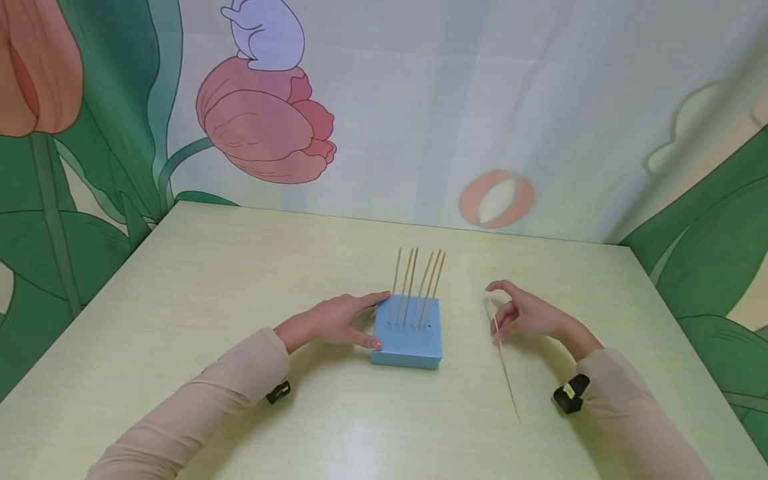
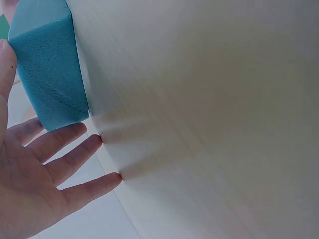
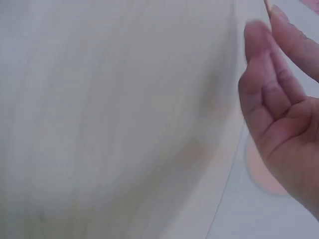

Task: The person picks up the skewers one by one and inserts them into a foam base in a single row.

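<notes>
A light blue block (image 1: 408, 347) that looks like foam sits on the table, with several thin wooden sticks (image 1: 414, 287) standing in a row in its top. My left hand (image 1: 339, 320) holds the block at its left side, thumb at the front corner and index finger at the back corner. In the left wrist view the other fingers of the left hand (image 2: 40, 174) spread out beside the block (image 2: 52, 69). To the right of the block, my right hand (image 1: 528, 317) pinches another thin stick (image 1: 509, 381), its lower end slanting towards me. Little of that stick shows in the right wrist view.
The pale wooden table (image 1: 252, 267) reaches back to a printed curtain (image 1: 390, 120) with flowers. A small dark hole (image 1: 429, 326) shows in the block's top, near the right end of the row. Black wrist mounts (image 1: 569, 393) sit at both sleeves.
</notes>
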Demonstrator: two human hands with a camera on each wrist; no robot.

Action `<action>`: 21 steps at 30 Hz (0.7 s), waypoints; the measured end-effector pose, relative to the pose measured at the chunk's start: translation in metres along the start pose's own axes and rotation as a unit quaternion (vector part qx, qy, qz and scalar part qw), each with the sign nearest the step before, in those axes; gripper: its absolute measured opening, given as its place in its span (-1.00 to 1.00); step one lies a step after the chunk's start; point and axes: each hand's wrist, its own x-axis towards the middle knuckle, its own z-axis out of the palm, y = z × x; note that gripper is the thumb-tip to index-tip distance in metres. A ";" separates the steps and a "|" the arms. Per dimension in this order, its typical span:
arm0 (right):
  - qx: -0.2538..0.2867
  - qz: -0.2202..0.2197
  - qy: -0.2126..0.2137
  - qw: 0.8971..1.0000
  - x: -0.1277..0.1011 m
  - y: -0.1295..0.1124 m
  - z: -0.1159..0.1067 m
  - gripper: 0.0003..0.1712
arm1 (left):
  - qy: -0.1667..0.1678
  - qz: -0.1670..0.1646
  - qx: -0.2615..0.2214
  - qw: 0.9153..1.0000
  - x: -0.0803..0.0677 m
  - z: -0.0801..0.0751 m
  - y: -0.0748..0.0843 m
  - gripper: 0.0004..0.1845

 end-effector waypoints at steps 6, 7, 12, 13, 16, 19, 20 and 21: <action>0.043 -0.009 0.061 0.997 -0.010 -0.022 0.004 -0.03 | 0.000 -0.003 0.005 1.000 0.000 0.000 0.001 -0.03; 0.044 -0.015 0.075 0.996 -0.011 -0.028 0.004 -0.06 | 0.001 -0.004 0.006 1.000 0.000 0.000 0.001 -0.03; 0.023 -0.049 0.139 0.989 -0.017 -0.054 0.007 -0.39 | 0.002 -0.004 0.005 1.000 -0.001 0.000 0.001 -0.04; 0.016 -0.057 0.149 0.987 -0.018 -0.058 0.008 -0.45 | 0.002 -0.004 0.004 1.000 -0.001 0.000 0.001 -0.04; -0.007 -0.086 0.177 0.980 -0.022 -0.071 0.012 -0.57 | 0.003 -0.002 0.001 1.000 0.000 0.000 0.001 -0.04; -0.026 -0.126 0.202 0.971 -0.024 -0.083 0.018 -0.63 | 0.003 -0.003 0.000 1.000 0.000 0.000 0.001 -0.03; -0.032 -0.140 0.211 0.967 -0.024 -0.087 0.020 -0.65 | 0.002 -0.003 0.000 1.000 0.000 0.000 0.001 -0.03; -0.037 -0.155 0.219 0.963 -0.025 -0.091 0.021 -0.66 | 0.002 -0.003 0.000 1.000 0.000 0.000 0.001 -0.03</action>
